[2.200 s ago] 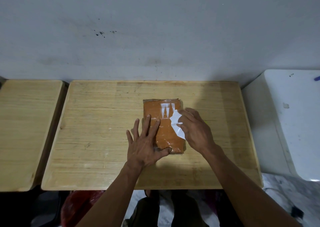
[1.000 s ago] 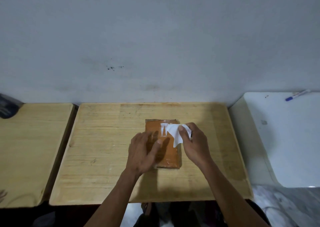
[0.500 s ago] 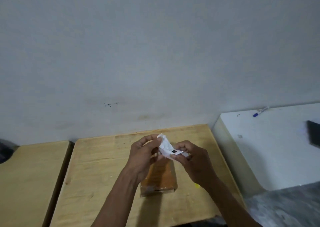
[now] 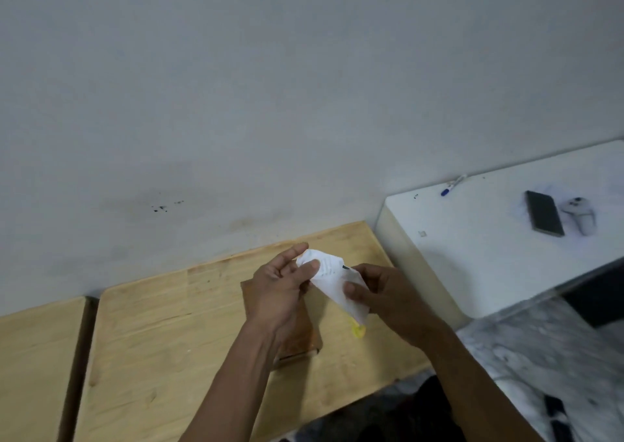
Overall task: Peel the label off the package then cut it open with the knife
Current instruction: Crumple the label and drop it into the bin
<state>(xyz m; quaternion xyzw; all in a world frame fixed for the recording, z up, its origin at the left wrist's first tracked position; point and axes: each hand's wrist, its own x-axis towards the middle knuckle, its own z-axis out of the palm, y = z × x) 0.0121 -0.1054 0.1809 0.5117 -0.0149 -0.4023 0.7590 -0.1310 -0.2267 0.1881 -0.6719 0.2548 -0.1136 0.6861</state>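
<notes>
The white label (image 4: 332, 281) is off the package and crumpled in the air between both hands. My left hand (image 4: 278, 289) pinches its upper left end with thumb and fingers. My right hand (image 4: 381, 293) pinches its lower right part. The brown tape-wrapped package (image 4: 302, 337) lies flat on the wooden table (image 4: 169, 340), mostly hidden under my left hand and wrist. A small yellow object (image 4: 358, 330) shows on the table just below the label; what it is cannot be told. No knife is plainly visible.
A white counter (image 4: 489, 255) stands to the right with a blue-capped pen (image 4: 452, 186), a dark phone (image 4: 544, 213) and a white controller (image 4: 580, 213). A second wooden table (image 4: 33, 367) adjoins on the left. A grey wall rises behind.
The label came fully off the package and both hands lifted it up, crumpling it between them. The view tilted up and to the right, bringing the white counter's objects into sight.
</notes>
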